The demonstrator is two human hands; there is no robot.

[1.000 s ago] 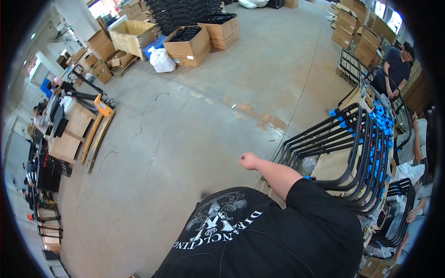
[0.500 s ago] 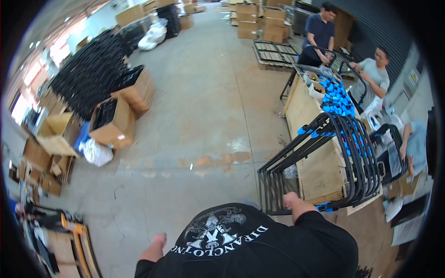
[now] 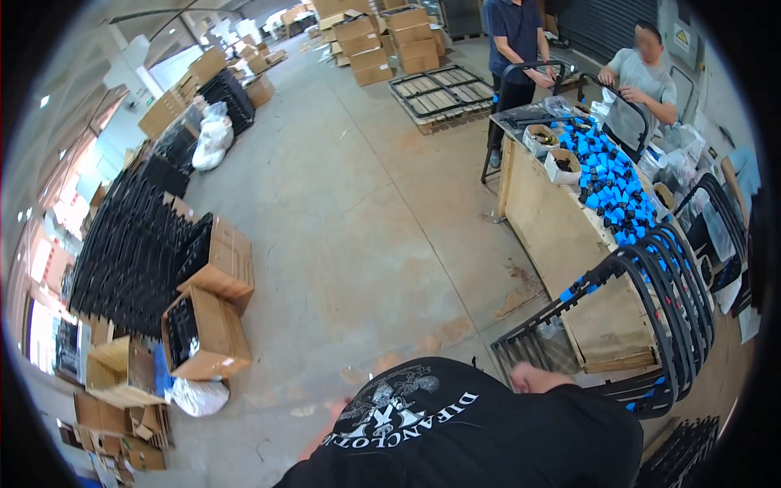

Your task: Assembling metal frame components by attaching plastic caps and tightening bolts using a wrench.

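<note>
My right hand is in front of my body at the lower right, its fingers loosely curled and nothing visible in them. Just beyond it are bent black tube frames with blue fittings, leaning in a row against a wooden workbench. I cannot make out any contact between hand and frames. Most of my left hand is hidden behind my black shirt, low in the middle; its fingers do not show.
Blue and black plastic pieces cover the bench top. Two co-workers handle black tubes behind it; another's arm shows at the right edge. Cartons, a white bag and stacked black frames line the left. A pallet lies ahead.
The view has tilted up and turned right, so the bench top shows more fully. My left hand has slipped mostly behind my shirt. My right hand remains near the tube frames.
</note>
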